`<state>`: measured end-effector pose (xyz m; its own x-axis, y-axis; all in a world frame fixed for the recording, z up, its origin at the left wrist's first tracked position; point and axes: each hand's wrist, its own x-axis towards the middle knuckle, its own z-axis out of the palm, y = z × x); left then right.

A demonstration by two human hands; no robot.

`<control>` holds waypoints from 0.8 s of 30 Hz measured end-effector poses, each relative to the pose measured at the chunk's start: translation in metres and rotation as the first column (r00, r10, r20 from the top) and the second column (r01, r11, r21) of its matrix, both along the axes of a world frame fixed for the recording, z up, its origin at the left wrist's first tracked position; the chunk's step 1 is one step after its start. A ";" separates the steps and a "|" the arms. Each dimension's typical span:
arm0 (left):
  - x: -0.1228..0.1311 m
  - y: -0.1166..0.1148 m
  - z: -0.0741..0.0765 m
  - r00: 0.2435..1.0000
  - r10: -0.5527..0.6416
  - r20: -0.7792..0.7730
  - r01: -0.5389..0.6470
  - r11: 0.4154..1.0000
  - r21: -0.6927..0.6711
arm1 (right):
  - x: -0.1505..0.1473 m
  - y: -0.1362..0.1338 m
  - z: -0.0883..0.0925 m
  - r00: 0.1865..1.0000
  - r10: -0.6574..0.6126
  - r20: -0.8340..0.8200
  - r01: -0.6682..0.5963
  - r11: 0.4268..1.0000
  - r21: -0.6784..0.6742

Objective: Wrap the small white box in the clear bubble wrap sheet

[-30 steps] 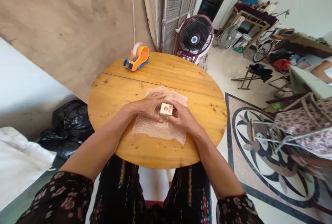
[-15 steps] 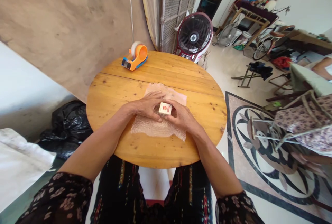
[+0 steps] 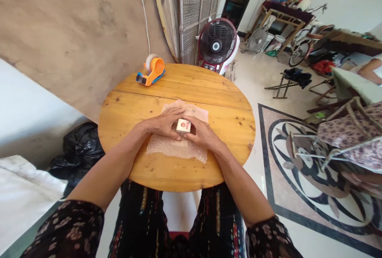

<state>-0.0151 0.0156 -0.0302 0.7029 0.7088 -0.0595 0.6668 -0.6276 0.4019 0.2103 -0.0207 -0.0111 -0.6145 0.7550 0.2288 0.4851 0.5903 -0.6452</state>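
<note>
Head view: both hands, left hand [image 3: 162,123] and right hand [image 3: 203,134], seemingly clasped around small box [image 3: 183,126] on bubble wrap [image 3: 176,148]

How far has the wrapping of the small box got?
Done: a clear bubble-wrap sheet lies spread on the round wooden table. In hand: left hand and right hand hold the small white-and-red box on it. Left: no fold covers the box; the orange tape dispenser sits apart.
</note>
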 end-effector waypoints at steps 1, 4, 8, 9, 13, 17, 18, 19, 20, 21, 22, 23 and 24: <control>0.001 0.000 0.000 1.000 0.002 -0.009 -0.002 1.000 -0.001 | 0.000 0.000 0.000 1.000 0.007 -0.008 -0.007 1.000 -0.002; 0.004 -0.002 0.006 0.997 0.025 -0.070 -0.026 1.000 -0.010 | 0.002 0.000 0.000 0.999 0.034 -0.029 -0.035 0.999 -0.007; 0.010 -0.009 0.019 0.990 0.030 -0.140 -0.032 0.999 -0.014 | 0.004 0.001 -0.001 0.998 0.038 -0.040 -0.039 0.999 -0.017; 0.011 -0.010 0.021 0.988 0.032 -0.149 -0.034 0.999 -0.015 | 0.004 0.002 -0.001 0.999 0.033 -0.043 -0.034 0.999 -0.017; 0.013 -0.014 0.026 0.986 0.047 -0.159 -0.049 0.999 -0.007 | 0.005 0.003 -0.002 0.998 0.034 -0.058 -0.034 0.999 -0.009; 0.009 -0.016 0.023 0.992 0.079 -0.095 -0.078 0.997 0.012 | 0.006 0.004 -0.005 0.995 0.048 -0.082 -0.049 0.999 -0.003; 0.007 -0.018 0.022 0.994 0.087 -0.066 -0.086 0.996 0.016 | 0.006 0.004 -0.006 0.995 0.055 -0.086 -0.055 0.998 0.000; 0.005 -0.021 0.022 0.995 0.092 -0.034 -0.091 0.996 0.019 | 0.006 0.005 -0.007 0.994 0.058 -0.090 -0.058 0.998 0.005; 0.002 -0.025 0.021 0.995 0.096 0.001 -0.096 0.995 0.020 | 0.006 0.005 -0.008 0.994 0.057 -0.093 -0.057 0.998 0.009; -0.001 -0.029 0.021 0.994 0.100 0.039 -0.101 0.995 0.021 | 0.006 0.006 -0.010 0.994 0.055 -0.094 -0.054 0.998 0.013; -0.004 -0.034 0.021 0.991 0.108 0.074 -0.109 0.994 0.016 | 0.006 0.007 -0.011 0.994 0.054 -0.093 -0.053 0.998 0.015; -0.007 -0.040 0.022 0.987 0.124 0.103 -0.126 0.992 0.008 | 0.006 0.007 -0.012 0.994 0.053 -0.091 -0.051 0.999 0.018; -0.009 -0.045 0.022 0.982 0.141 0.126 -0.142 0.990 0.001 | 0.005 0.007 -0.013 0.995 0.052 -0.089 -0.051 0.998 0.023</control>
<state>-0.0237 -0.0297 -0.0081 0.5968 0.8018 0.0300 0.6939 -0.5345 0.4824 0.2157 -0.0133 -0.0237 -0.6287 0.7176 0.2996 0.3944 0.6263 -0.6724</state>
